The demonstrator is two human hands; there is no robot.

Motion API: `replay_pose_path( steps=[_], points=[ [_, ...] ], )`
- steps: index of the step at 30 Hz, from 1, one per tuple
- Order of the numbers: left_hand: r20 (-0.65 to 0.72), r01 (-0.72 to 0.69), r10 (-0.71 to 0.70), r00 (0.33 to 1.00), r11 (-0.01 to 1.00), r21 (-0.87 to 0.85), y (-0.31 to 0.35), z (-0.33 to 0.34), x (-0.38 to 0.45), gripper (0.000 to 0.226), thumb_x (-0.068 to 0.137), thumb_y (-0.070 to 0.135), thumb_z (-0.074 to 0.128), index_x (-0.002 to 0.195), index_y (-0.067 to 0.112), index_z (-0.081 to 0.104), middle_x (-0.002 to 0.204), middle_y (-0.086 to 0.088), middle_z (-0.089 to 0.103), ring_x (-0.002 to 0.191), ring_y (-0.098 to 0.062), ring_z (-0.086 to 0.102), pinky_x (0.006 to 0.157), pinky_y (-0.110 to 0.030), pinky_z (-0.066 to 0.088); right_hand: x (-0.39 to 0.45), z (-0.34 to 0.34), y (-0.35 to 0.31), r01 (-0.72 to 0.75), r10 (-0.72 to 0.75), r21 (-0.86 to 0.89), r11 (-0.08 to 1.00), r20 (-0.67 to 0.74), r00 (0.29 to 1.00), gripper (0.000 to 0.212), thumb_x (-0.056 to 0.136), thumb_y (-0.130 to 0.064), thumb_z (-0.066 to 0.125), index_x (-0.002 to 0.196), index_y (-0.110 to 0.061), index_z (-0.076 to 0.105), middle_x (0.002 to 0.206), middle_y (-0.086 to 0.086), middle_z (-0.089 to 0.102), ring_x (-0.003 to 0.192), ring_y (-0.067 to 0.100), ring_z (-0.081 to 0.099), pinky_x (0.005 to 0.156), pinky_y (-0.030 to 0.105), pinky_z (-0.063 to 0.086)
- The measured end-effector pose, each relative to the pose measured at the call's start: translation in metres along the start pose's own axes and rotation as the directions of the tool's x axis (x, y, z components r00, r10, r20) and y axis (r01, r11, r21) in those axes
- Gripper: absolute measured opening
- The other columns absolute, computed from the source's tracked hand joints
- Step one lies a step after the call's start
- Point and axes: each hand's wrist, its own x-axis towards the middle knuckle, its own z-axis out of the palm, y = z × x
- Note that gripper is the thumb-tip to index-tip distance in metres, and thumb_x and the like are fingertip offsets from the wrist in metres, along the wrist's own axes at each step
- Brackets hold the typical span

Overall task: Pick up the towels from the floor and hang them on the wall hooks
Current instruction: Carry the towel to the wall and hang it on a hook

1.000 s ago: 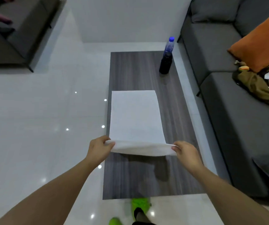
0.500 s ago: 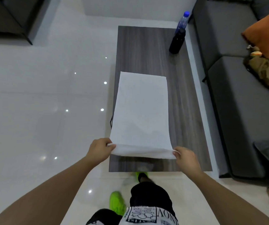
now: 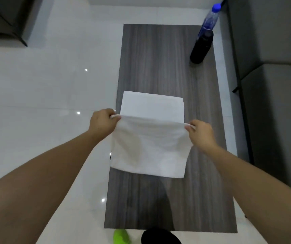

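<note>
Left hand and right hand each pinching one corner of white towel, near edge raised and folding over. Remainder lying flat on desk, long axis running straight ahead. Equally near both hands. No wall hooks in view.

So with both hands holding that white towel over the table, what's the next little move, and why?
Probably carry the pinched edge forward and lay it onto the far edge, finishing the fold. The left hand and right hand each pinch a corner of the white towel, whose near half is already lifted and doubled back above the half lying flat on the table.
</note>
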Motion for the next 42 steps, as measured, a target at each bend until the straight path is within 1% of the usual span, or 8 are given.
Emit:
replay_pose_path(
  steps=[4,8,12,19,28,31,36,42],
  points=[
    [-0.177,0.04,-0.052,0.983,0.997,-0.073,0.021,0.01,0.063,0.015,0.093,0.029,0.057,0.094,0.017,0.067,0.081,0.001,0.064,0.079,-0.021,0.055,0.072,-0.027,0.039,0.081,-0.008,-0.011,0.009,-0.005,0.029,1.0,-0.126,0.992,0.018,0.096,-0.023,0.057,0.099,-0.009,0.068,0.097,0.013,0.07,0.09,0.034,0.063,0.078,0.042,0.052],
    [-0.252,0.122,-0.164,0.954,0.977,-0.176,0.013,0.031,0.089,0.017,0.096,0.03,0.056,0.105,0.017,0.061,0.085,0.004,0.061,0.084,-0.023,0.059,0.078,-0.034,0.05,0.117,0.01,0.002,-0.136,0.2,0.237,0.962,-0.271,0.941,0.021,0.096,-0.026,0.056,0.107,-0.011,0.066,0.102,0.009,0.07,0.094,0.029,0.063,0.079,0.028,0.044],
    [-0.042,0.271,-0.278,0.96,0.955,-0.119,-0.027,0.084,0.068,0.031,0.095,0.033,0.056,0.117,0.012,0.059,0.092,-0.002,0.065,0.083,-0.022,0.06,0.075,-0.03,0.046,0.086,0.071,0.046,-0.327,0.36,0.271,0.905,-0.079,0.93,0.025,0.096,-0.023,0.058,0.115,-0.008,0.066,0.109,0.012,0.071,0.103,0.032,0.063,0.084,0.026,0.043],
    [0.27,0.491,-0.471,0.839,0.871,-0.006,-0.087,0.173,-0.013,0.063,0.092,0.034,0.062,0.144,0.006,0.04,0.139,-0.017,0.049,0.125,-0.034,0.049,0.106,-0.042,0.04,-0.02,0.167,0.095,-0.615,0.582,0.228,0.755,0.2,0.788,0.033,0.091,-0.03,0.065,0.116,-0.01,0.06,0.112,0.012,0.067,0.101,0.03,0.062,0.088,0.037,0.05],
    [0.295,0.674,-0.61,0.735,0.705,-0.221,-0.122,0.181,-0.028,0.063,0.082,0.034,0.075,0.136,0.011,0.052,0.132,-0.011,0.055,0.112,-0.028,0.059,0.095,-0.037,0.05,-0.056,0.18,0.106,-0.588,0.556,0.338,0.735,0.195,0.808,0.028,0.085,-0.027,0.072,0.106,-0.009,0.07,0.107,0.012,0.067,0.095,0.025,0.064,0.089,0.035,0.052],
    [0.381,0.738,-0.636,0.671,0.623,-0.259,-0.133,0.181,-0.037,0.059,0.083,0.03,0.076,0.134,0.01,0.054,0.127,-0.011,0.06,0.11,-0.029,0.062,0.095,-0.044,0.053,-0.057,0.178,0.11,-0.577,0.539,0.32,0.752,0.207,0.817,0.014,0.088,-0.024,0.068,0.086,-0.011,0.067,0.085,0.005,0.068,0.077,0.017,0.06,0.065,0.023,0.045],
    [0.324,0.712,-0.637,0.699,0.659,-0.24,-0.132,0.166,-0.07,0.028,0.088,0.025,0.071,0.093,-0.002,0.066,0.099,-0.02,0.07,0.083,-0.033,0.069,0.085,-0.042,0.058,-0.075,0.159,0.107,-0.611,0.582,0.337,0.716,0.194,0.79,0.02,0.09,-0.023,0.062,0.078,-0.007,0.065,0.076,0.006,0.063,0.073,0.022,0.058,0.069,0.028,0.046],
    [0.336,0.661,-0.596,0.729,0.487,-0.571,-0.116,0.086,-0.111,0.037,0.084,0.017,0.074,0.111,-0.004,0.061,0.106,-0.014,0.06,0.096,-0.027,0.06,0.084,-0.041,0.058,-0.108,0.088,0.053,-0.397,0.499,0.6,0.695,-0.005,0.867,0.016,0.091,-0.015,0.06,0.095,-0.001,0.067,0.08,0.005,0.059,0.074,0.017,0.052,0.068,0.029,0.042]
  ],
)
